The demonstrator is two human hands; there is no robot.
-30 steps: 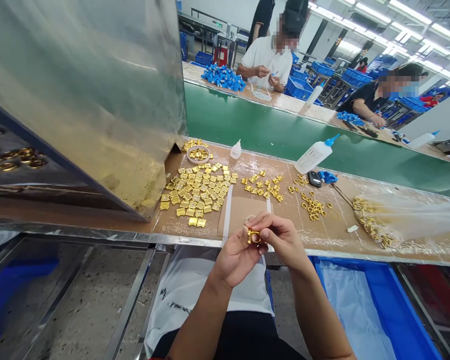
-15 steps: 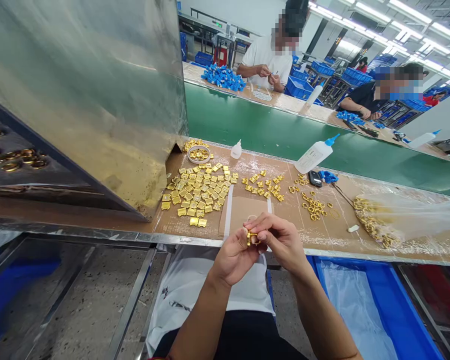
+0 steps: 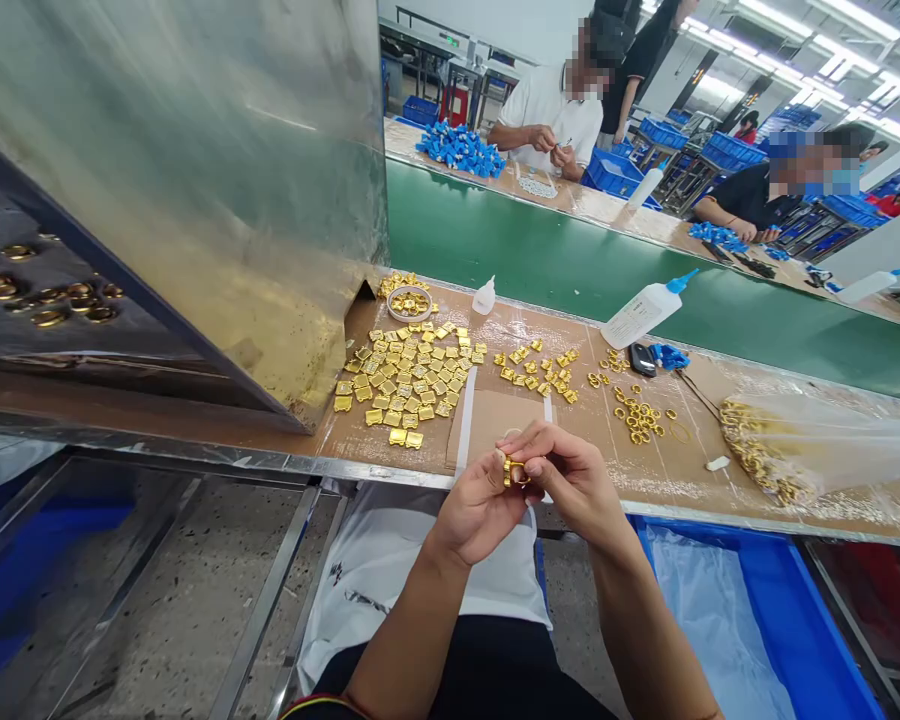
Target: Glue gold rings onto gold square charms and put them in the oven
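Observation:
My left hand (image 3: 480,505) and my right hand (image 3: 574,485) meet above the front edge of the bench. Between the left fingertips is a small gold metal piece (image 3: 508,471). A gold ring (image 3: 523,480) joins or touches it, pinched by my right fingers. Fingertips hide part of both, so I cannot tell how they fit together. Behind my hands lies a cardboard pad (image 3: 487,415) with white tape along its sides. Many flat gold pieces (image 3: 412,375) are spread to the left of it. Loose gold rings (image 3: 637,415) lie to the right.
A metal housing (image 3: 270,200) rises at the left. Behind the parts stand a small white bottle (image 3: 484,296) and a tilted glue bottle (image 3: 645,315). A plastic bag of gold parts (image 3: 765,440) lies right. Co-workers sit beyond the green belt (image 3: 495,225); a blue bin (image 3: 780,590) is below.
The view has shifted slightly, so the bench appears farther right. Both hands keep their pinch on the gold piece and ring. A standing person has come into view behind the seated co-worker.

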